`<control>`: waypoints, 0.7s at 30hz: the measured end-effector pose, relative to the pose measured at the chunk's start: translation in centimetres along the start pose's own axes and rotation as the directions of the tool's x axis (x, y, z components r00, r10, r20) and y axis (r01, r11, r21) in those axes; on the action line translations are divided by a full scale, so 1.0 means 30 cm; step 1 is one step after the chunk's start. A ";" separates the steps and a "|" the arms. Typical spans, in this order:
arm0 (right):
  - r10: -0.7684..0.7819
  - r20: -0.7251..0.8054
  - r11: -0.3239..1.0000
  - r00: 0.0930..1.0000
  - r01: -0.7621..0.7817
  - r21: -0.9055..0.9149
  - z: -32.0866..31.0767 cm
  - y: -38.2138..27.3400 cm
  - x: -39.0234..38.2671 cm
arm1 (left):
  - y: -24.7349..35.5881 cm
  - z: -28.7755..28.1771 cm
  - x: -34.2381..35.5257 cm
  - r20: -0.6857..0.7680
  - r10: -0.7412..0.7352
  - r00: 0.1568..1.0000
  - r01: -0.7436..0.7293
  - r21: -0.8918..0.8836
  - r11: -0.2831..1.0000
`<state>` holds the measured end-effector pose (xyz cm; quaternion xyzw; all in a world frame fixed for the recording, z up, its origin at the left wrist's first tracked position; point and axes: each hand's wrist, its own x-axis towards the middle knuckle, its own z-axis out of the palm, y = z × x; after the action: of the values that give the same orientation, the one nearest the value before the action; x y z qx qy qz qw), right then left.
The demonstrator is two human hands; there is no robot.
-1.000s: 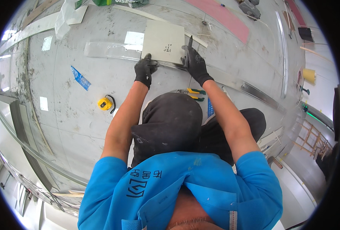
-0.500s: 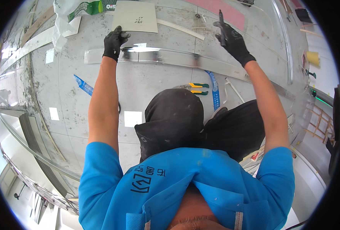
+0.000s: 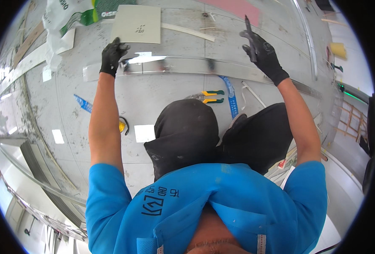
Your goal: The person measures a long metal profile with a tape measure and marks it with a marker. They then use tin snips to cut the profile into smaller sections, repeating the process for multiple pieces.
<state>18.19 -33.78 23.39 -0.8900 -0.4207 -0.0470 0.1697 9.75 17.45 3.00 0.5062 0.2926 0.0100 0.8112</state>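
Observation:
My left hand (image 3: 112,57), in a black glove, has its fingers curled at the near left corner of a pale, cream-coloured rectangular board (image 3: 132,31). A cluster of small dark marks shows on the board's face. Off to the right, my right hand (image 3: 263,55), gloved in black too, is closed around a slim black marker pen (image 3: 249,27), its pointed end aimed away from me. Between my arms, a long clear, shiny strip (image 3: 179,66) lies across the floor, nearer to me than the board.
Snips with yellow-green handles (image 3: 212,96) lie before my knee, beside a blue strip (image 3: 229,95). A yellow tape measure (image 3: 122,125) is by my left forearm. A plastic bag (image 3: 64,17) and pink sheet (image 3: 238,9) lie beyond. Long panels (image 3: 39,173) stand at left.
The view has shifted, so the board, strip and snips sit further left and lower. My right hand has moved rightward from the board, still with the pen. The yellow tape measure now shows.

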 end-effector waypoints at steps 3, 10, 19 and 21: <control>0.028 -0.004 0.999 1.000 -0.028 -0.046 -0.016 0.009 -0.012 | -0.028 -0.060 0.027 -0.035 0.004 0.999 -0.005 -0.029 1.000; 0.213 -0.084 0.973 0.973 -0.219 -0.073 -0.125 0.126 -0.185 | -0.105 -0.102 -0.111 0.122 0.365 0.923 -0.288 0.848 0.445; 0.614 -0.136 0.773 0.778 -0.558 0.302 -0.150 0.133 -0.405 | -0.132 0.294 -0.280 0.615 0.173 0.769 -0.623 0.782 -0.013; 0.573 -0.150 0.802 0.806 -0.513 0.305 -0.142 0.146 -0.407 | -0.134 0.367 -0.279 0.592 0.028 0.805 -0.584 0.800 -0.136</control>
<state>13.94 -46.76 23.48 -0.9326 -0.1255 -0.0478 0.3350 7.02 3.89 7.04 0.9695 -0.0908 -0.1035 0.2030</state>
